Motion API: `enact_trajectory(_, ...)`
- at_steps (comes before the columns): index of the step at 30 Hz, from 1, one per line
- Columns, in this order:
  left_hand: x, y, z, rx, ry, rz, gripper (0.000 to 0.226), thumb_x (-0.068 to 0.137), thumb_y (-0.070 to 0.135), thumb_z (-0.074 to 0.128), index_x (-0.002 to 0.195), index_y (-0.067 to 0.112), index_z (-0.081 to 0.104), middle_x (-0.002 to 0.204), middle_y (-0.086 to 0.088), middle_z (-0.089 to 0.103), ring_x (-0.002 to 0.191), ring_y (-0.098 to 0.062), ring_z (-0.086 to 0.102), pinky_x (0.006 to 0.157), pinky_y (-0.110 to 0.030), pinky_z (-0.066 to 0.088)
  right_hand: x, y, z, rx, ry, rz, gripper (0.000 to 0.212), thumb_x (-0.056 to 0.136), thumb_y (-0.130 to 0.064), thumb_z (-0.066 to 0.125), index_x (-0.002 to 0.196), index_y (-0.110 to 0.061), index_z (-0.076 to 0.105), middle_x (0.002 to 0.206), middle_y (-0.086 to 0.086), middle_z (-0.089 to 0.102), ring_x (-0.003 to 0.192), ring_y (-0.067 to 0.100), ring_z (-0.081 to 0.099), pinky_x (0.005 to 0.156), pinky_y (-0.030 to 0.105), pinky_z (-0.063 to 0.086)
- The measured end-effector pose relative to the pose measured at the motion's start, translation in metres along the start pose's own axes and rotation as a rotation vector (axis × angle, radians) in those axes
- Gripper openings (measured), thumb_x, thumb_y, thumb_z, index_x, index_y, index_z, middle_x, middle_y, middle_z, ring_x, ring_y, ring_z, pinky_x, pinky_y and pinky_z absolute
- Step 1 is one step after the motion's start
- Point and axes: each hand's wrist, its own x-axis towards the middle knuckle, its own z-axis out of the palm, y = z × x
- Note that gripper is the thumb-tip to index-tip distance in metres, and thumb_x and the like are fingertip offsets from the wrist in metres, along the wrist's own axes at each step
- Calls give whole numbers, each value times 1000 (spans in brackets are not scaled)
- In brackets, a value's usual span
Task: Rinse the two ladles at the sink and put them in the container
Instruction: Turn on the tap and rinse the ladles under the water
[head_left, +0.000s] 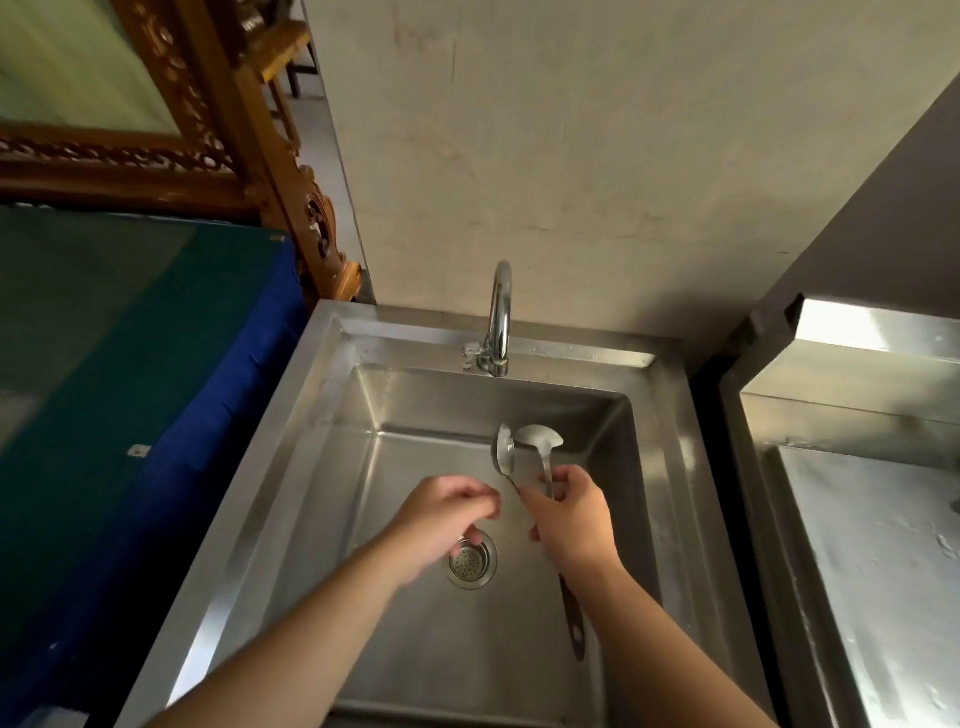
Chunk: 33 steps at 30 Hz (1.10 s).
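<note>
Over the steel sink (332, 415), both hands. Right hand (574, 519) wrapped around the handles of two ladles (524, 447), bowls pointing away toward the back wall of the basin, just below and in front of the faucet (500, 317). Left bowl turned on edge, right bowl flatter and wider, the two touching at the rims. One dark handle end (571, 618) sticking out behind the right wrist, down toward the near side of the basin. Left hand (447, 512) beside the right, fingers loosely curled and holding nothing, fingertips close to the ladle stems (touching or not, cannot tell). Round drain strainer (470, 564) in the basin floor, partly under the left hand. No water visible from the spout. To the right, a second steel basin (857, 519), wet in patches. To the left, a blue cover (171, 415) over something low.
</note>
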Motion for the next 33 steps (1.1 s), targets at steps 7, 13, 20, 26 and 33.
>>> enact_trajectory(7,102,-3,-61,295,138,95,8,83,27,69,82,20,74,76,1,77,50,-6,62,54,-19,43,36,8,23,-128,105,27,28,78,-40,75,95,-27,57,76,-3,74,66,16,70,62,36,60)
enact_trajectory(13,180,21,-69,675,186,297,37,86,31,72,120,22,62,110,3,68,100,-20,65,87,-30,51,63,16,37,-251,194,-33,30,81,-44,77,85,-27,53,65,-6,66,57,7,60,49,29,46)
enact_trajectory(20,242,71,-64,1034,138,575,68,78,24,80,139,12,53,137,-8,54,127,-30,49,104,-44,45,75,19,39,-211,199,-67,37,77,-46,81,85,-24,52,67,-3,65,56,8,60,51,29,47)
enact_trajectory(26,251,84,-65,1093,133,615,30,73,10,76,103,10,73,98,-9,63,93,-32,61,72,-32,42,73,16,38,-182,170,-66,37,75,-46,81,86,-24,53,70,-1,66,64,21,67,51,27,48)
enact_trajectory(33,249,90,-65,1083,102,565,19,74,12,74,93,9,74,95,-16,69,89,-35,62,74,-39,53,75,6,34,-191,201,-80,34,77,-42,81,88,-28,52,70,0,70,61,17,67,48,21,43)
